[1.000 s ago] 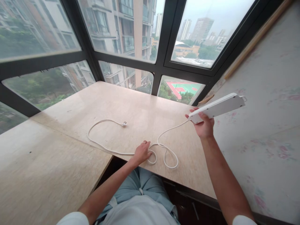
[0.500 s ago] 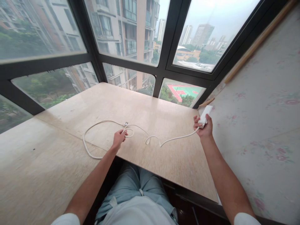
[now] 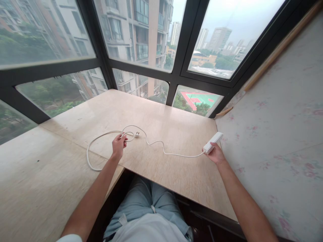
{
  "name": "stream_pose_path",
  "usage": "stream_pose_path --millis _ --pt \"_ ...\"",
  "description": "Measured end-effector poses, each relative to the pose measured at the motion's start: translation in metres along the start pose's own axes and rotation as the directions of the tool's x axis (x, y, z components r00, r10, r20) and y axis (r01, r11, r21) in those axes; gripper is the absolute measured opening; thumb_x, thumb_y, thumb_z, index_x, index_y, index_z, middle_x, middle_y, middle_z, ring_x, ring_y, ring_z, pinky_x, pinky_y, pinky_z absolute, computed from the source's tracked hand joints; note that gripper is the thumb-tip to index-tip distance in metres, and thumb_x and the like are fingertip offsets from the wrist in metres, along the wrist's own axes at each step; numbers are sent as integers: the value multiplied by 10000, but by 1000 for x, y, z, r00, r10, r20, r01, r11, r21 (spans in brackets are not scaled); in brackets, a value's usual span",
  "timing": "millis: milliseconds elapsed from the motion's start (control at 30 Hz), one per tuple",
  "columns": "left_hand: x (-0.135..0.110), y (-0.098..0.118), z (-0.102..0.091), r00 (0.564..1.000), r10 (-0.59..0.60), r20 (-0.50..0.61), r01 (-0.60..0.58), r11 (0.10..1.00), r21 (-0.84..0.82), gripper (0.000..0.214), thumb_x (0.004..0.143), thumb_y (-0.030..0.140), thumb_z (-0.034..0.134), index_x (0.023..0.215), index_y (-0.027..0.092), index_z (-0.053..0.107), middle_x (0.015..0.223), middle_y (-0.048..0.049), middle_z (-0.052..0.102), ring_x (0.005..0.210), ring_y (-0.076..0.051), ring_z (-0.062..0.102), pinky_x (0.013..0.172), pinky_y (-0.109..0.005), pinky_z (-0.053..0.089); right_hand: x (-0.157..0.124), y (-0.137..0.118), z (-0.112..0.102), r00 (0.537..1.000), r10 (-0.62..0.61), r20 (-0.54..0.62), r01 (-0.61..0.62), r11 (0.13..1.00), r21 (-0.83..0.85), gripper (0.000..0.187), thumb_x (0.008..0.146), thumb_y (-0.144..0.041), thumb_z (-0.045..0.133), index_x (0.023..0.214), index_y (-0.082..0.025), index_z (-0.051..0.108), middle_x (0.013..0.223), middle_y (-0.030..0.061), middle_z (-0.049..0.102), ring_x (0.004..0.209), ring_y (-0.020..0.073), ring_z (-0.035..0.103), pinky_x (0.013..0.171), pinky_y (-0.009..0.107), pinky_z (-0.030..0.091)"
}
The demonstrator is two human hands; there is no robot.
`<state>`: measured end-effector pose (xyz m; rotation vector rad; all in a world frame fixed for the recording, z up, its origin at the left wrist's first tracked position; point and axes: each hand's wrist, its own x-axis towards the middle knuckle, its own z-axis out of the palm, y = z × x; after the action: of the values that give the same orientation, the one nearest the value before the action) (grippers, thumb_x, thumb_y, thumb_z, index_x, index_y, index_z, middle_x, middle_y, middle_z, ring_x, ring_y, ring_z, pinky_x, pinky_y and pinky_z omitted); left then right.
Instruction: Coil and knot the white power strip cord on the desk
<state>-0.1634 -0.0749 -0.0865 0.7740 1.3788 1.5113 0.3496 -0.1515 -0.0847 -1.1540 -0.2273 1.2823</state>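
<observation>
A white power strip (image 3: 213, 142) rests low over the right side of the beige tabletop (image 3: 161, 124), and my right hand (image 3: 215, 154) grips its near end. Its white cord (image 3: 161, 148) snakes left across the table to my left hand (image 3: 118, 145), which is closed around the cord just short of the plug (image 3: 137, 134). Beyond that hand the cord makes a wide loop (image 3: 88, 156) to the left and lies flat on the wood.
Large dark-framed windows (image 3: 174, 74) line the far edge of the table. A pale floral wall (image 3: 277, 134) closes off the right side. A second table section (image 3: 37, 181) joins at the near left. My lap shows below the table's front edge.
My right hand brought the power strip down from raised in the air to table level. My left hand moved up and left along the cord, pulling its coils out straighter.
</observation>
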Motion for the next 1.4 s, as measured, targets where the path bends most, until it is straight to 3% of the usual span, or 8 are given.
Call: stream_pose_path --millis 67,267,433,567,667,833,1133,1400 --pt "-8 -4 4 998 -29 64 29 1000 -1 462 609 369 732 997 142 626 621 53 534 405 -22 376 389 -154 231 3 10 -1 1000 8 -26 -11 996 -91 253 626 -227 714 782 -217 516 643 -47 585 568 140 594 523 285 559" --pt "-34 -14 12 973 -72 218 48 993 111 421 615 393 738 928 119 673 657 28 552 422 -24 367 396 -183 216 15 41 4 996 -30 -89 0 947 -322 253 593 -227 726 733 -185 520 519 -46 522 421 113 494 376 233 449" --pt "-47 -21 13 961 -94 261 48 984 174 432 617 436 741 915 129 688 659 6 582 433 -42 374 409 -202 237 27 51 13 986 -130 -106 62 869 -491 243 565 -186 718 742 -176 551 525 -31 556 447 122 505 371 209 377" --pt "-49 -26 9 962 -75 261 28 983 182 382 640 499 711 723 129 663 698 -44 638 438 -52 388 411 -217 253 34 50 19 971 -209 -116 99 794 -600 212 545 -178 714 712 -177 583 543 -22 590 487 129 525 398 206 352" --pt "-48 -30 5 969 -63 239 16 981 193 392 666 515 685 690 125 650 773 -70 671 445 -50 407 420 -219 283 35 50 22 966 -238 -101 123 766 -631 179 539 -196 720 671 -172 601 526 -29 582 490 123 513 402 204 322" --pt "-46 -37 -3 985 -93 147 65 981 181 430 678 492 662 869 108 685 693 -21 625 436 -53 408 426 -211 297 31 54 20 971 -232 -66 156 813 -561 193 555 -241 740 676 -165 609 545 -31 589 513 127 534 408 201 363" --pt "-42 -47 -9 983 -174 61 162 972 169 456 639 470 667 902 98 685 682 -20 624 429 -60 421 412 -200 303 16 51 3 987 -160 -26 147 948 -281 318 558 -279 826 763 -160 615 661 5 649 557 134 594 459 221 513" --pt "-46 -39 -8 983 -181 7 175 957 230 423 618 467 660 854 116 656 786 -36 648 463 -59 461 421 -191 348 8 51 -14 998 -49 -46 48 999 -22 158 722 -270 705 837 -197 626 783 21 701 701 163 683 557 239 578"
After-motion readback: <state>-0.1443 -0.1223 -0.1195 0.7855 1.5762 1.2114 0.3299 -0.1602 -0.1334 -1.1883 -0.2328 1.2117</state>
